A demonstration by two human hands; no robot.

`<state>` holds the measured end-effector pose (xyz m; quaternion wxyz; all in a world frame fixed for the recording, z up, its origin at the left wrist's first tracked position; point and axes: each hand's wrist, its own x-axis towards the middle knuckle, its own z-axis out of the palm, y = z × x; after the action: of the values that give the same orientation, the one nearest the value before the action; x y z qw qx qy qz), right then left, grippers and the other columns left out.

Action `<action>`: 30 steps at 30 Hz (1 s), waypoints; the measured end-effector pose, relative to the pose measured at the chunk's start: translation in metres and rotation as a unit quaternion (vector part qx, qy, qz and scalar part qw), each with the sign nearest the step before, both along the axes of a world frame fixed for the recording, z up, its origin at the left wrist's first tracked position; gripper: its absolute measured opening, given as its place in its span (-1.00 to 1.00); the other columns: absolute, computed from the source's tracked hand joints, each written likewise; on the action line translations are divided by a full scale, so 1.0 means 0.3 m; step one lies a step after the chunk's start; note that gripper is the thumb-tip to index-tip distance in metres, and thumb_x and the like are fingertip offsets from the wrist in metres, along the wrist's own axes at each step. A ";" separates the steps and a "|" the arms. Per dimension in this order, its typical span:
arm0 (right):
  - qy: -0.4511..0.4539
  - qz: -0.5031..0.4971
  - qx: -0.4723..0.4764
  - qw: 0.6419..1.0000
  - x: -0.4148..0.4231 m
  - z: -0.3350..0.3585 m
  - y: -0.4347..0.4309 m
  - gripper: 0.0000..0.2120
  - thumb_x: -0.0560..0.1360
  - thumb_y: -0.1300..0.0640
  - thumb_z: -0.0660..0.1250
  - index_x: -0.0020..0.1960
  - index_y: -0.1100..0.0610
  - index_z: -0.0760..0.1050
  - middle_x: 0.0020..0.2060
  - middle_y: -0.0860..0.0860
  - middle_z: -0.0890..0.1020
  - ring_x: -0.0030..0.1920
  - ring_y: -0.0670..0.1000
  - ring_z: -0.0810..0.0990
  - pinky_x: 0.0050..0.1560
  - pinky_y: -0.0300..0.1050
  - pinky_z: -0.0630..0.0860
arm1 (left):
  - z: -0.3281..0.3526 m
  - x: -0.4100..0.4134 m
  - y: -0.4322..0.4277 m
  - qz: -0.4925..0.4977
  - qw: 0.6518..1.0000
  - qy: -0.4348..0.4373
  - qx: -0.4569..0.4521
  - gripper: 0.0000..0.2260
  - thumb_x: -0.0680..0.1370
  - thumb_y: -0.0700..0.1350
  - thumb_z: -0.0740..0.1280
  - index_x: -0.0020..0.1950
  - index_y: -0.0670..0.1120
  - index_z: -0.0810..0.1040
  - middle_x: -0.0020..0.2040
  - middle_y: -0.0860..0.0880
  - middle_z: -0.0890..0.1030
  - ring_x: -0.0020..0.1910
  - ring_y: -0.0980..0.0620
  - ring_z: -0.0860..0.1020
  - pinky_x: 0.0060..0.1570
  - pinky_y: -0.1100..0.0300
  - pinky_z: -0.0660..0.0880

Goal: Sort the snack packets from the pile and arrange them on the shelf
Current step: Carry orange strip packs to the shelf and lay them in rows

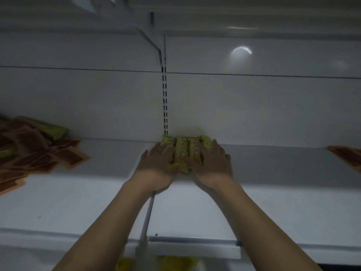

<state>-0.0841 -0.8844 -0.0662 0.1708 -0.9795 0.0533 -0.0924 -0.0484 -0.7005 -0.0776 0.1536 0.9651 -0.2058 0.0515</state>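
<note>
A row of yellow-green snack packets (185, 151), glossy, puffed and oblong with crimped ends, lies side by side right at the foot of the slotted upright (165, 98), their far ends against the back panel (273, 106). Well to the left of the upright sits a loose pile (35, 153) of flat, brown-orange rectangular sachets with a few green packets mixed in; far to the right of the upright a few more brown sachets (345, 156) show at the edge of view. All rest on a smooth white metal shelf (78, 202) in dim light, and a round bright glare (239, 53) shines on the glossy panel up and right of the upright. Below the shelf's front lip, blurred yellow packets (175, 263) show. Both bare forearms reach toward the upright: the left hand (157, 163) and right hand (214, 163) lie palm-down on the row, fingers (215, 146) straight and spread, pressing its two sides and gripping nothing.
</note>
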 end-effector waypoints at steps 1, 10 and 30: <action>-0.015 0.007 -0.009 1.000 0.001 0.011 0.015 -0.33 0.54 -0.36 0.11 0.56 -0.14 0.10 0.58 0.13 0.01 0.55 0.14 0.01 0.48 0.09 0.01 | 0.008 -0.013 0.023 0.004 1.000 -0.014 0.001 -0.23 0.42 0.39 -0.04 0.58 0.10 0.13 0.61 0.05 0.09 0.59 0.02 -0.02 0.53 -0.03 -0.02; -0.010 0.132 -0.052 0.990 0.066 0.110 0.394 -0.26 0.52 -0.38 0.12 0.58 -0.18 -0.06 0.60 0.05 -0.08 0.58 0.12 -0.14 0.54 0.15 -0.12 | 0.087 -0.071 0.418 0.091 0.991 -0.076 0.060 -0.18 0.40 0.46 -0.08 0.58 0.08 0.18 0.56 -0.01 0.26 0.56 -0.04 0.15 0.47 -0.01 0.15; 0.079 0.106 -0.101 0.986 0.293 0.030 1.325 -0.56 0.57 -0.11 0.13 0.39 0.04 0.34 0.31 0.12 0.45 0.31 0.16 0.39 0.30 0.07 0.25 | 0.042 -0.081 1.401 0.211 0.972 -0.076 0.068 -0.50 0.57 0.27 0.16 0.48 0.15 0.31 0.43 0.05 0.42 0.43 -0.05 0.33 0.36 -0.02 0.27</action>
<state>0.0038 -0.4870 -0.0571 0.0752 -0.9961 -0.0468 -0.0016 -0.0728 -0.2801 -0.0649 0.0572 0.9882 -0.0114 0.1419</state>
